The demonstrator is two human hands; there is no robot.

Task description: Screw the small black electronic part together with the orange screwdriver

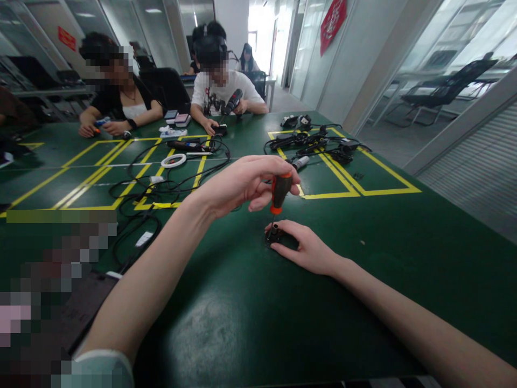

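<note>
1 small black plastic part sits just below frame centre on the dark green table, held down by the curled fingers of my right hand. My left hand pinches an orange-and-black screwdriver upright, tip on the part. I judge this is screw-driving, which wants steady downward pressure. Tangled black cables lie at upper left.

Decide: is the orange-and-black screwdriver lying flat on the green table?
No, the left hand holds the orange-and-black screwdriver upright over the small black part under the right hand.
</note>
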